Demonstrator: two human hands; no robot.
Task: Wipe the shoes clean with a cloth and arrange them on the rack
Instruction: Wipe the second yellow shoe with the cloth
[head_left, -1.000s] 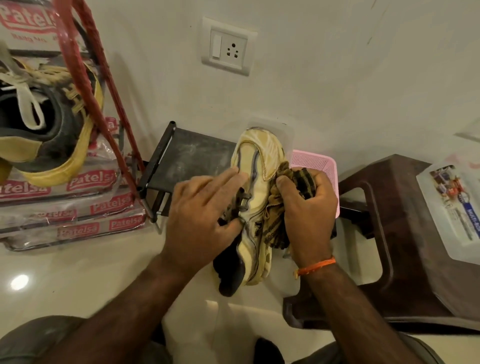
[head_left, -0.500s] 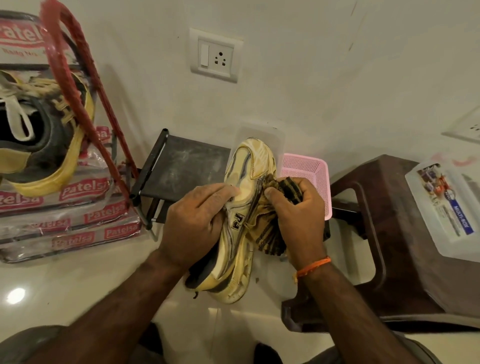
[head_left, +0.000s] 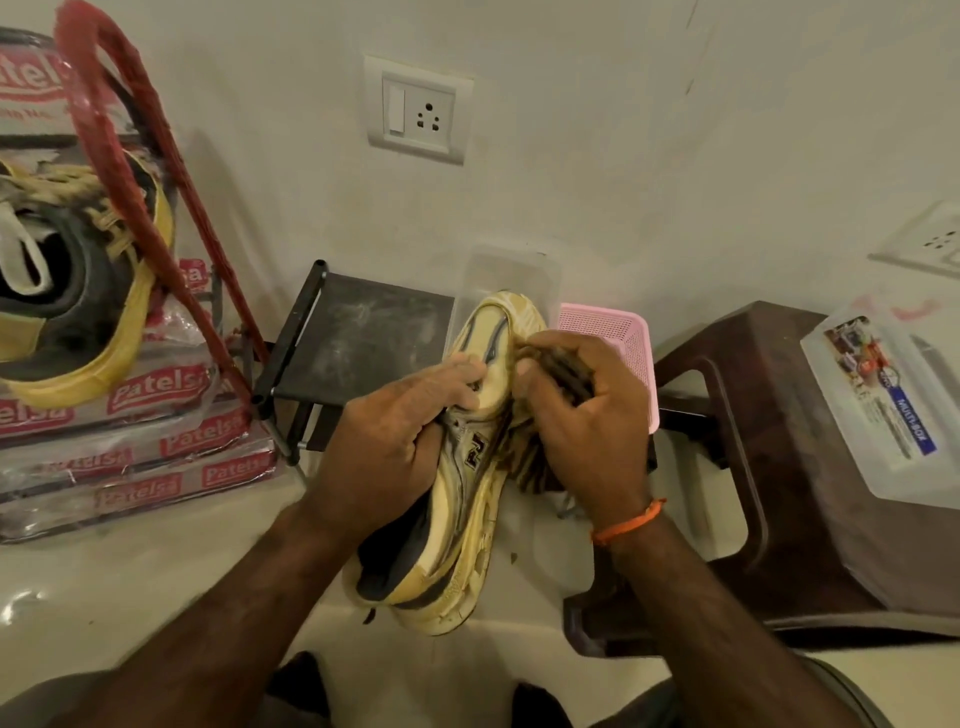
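Observation:
A cream and grey sneaker (head_left: 457, 525) is held in the air in front of me, toe pointing away, turned on its side. My left hand (head_left: 384, 431) grips its upper from the left. My right hand (head_left: 587, 415) holds a bunched brown striped cloth (head_left: 535, 457) and presses it against the shoe's right side near the toe. A second sneaker (head_left: 78, 291), dark with yellow trim, sits on the red-framed rack (head_left: 150, 218) at the left.
A small black stool (head_left: 358, 338) stands by the wall behind the shoe, with a clear container and a pink basket (head_left: 618, 343) beside it. A brown plastic stool (head_left: 779, 467) at the right carries a clear box (head_left: 893, 405). Stacked packets (head_left: 135, 447) lie under the rack.
The shoe has rolled further onto its side and its heel has swung down toward me. My right hand has slid the cloth up toward the toe.

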